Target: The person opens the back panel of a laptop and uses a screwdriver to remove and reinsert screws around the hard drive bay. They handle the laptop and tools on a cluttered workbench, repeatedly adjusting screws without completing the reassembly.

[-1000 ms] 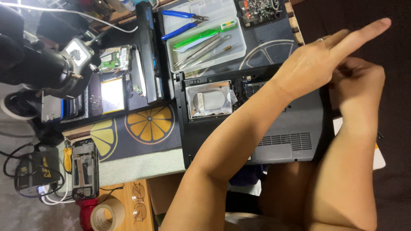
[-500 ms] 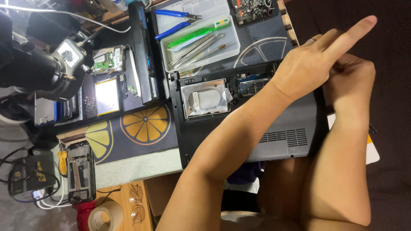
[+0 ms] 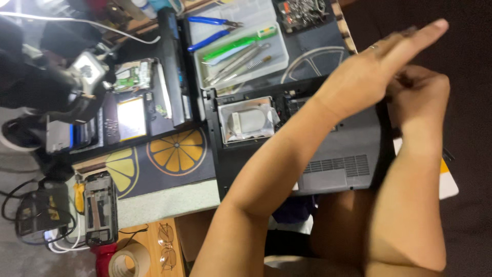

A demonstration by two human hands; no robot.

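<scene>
One laptop (image 3: 338, 154) is lying bottom-up on the mat, with one silver drive (image 3: 248, 122) showing in its open bay. One clear tray (image 3: 241, 51) beyond it is holding one green tool and several metal picks, with one pair of blue pliers (image 3: 212, 31) beside it. The left hand (image 3: 379, 72) is stretching flat above the laptop's far edge, fingers straight, gripping nothing. The right hand (image 3: 423, 90) is curling just beneath it; what it is pinching cannot be told.
</scene>
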